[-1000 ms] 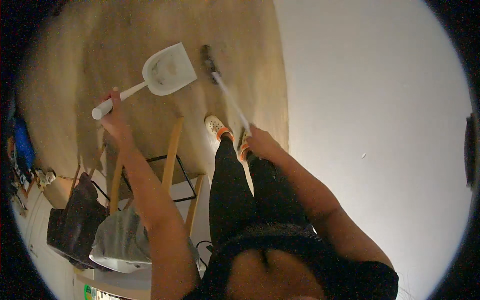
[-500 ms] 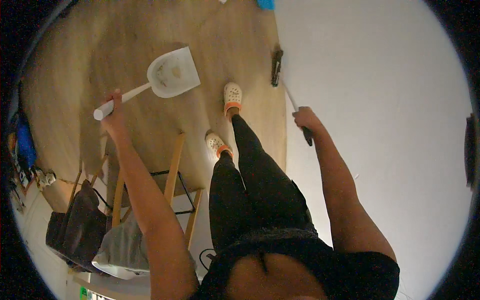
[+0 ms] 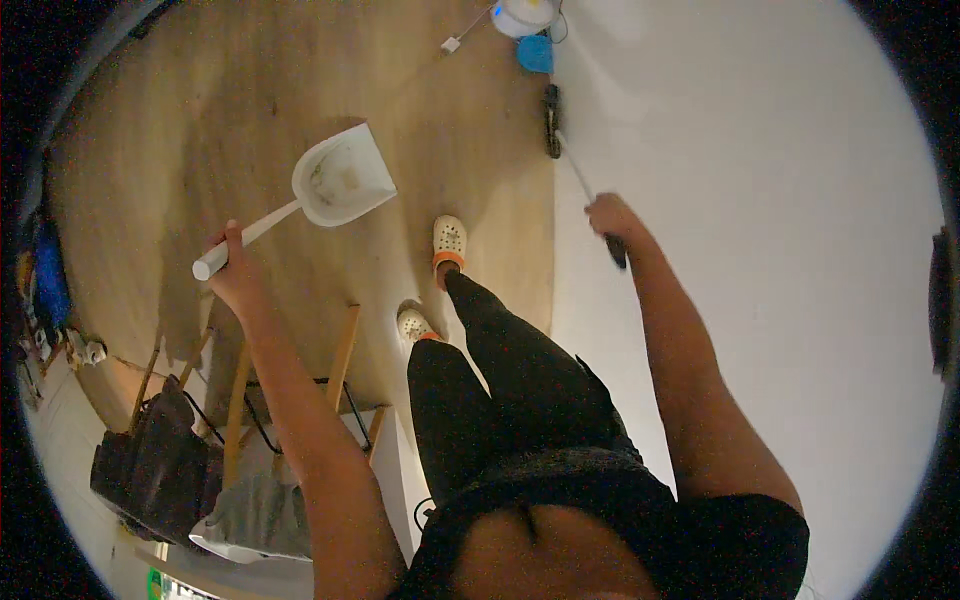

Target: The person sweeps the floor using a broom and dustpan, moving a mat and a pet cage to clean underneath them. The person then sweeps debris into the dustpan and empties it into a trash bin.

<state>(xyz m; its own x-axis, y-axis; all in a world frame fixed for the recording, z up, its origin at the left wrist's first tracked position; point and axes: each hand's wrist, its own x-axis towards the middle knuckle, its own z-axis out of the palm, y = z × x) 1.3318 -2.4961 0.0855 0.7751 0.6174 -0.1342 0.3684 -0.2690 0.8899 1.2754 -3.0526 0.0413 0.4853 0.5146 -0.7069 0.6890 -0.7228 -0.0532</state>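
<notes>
Your left hand is closed around the white handle of a long-handled dustpan, gripping it near the handle's end so the pan hangs out ahead of you over the wooden floor. The pan's mouth faces up toward you, and a little brownish dirt lies inside it, so some sweeping looks done; how much is left to collect you cannot tell, since no loose pile shows on the boards. Your right hand is wrapped around the dark grip of a broom, whose thin pole runs forward to a dark brush head resting at the seam where the floor meets the white wall. The brush and pan are well apart, so nothing is being pushed in at this moment.

Between the two tools your feet, in pale clogs with orange straps, stand on the boards, one ahead of the other. Past the brush head, at the far edge of the floor, sit a blue round object and a white round device with a cord. Near your left side a wooden chair carries a dark bag and grey cloth
</notes>
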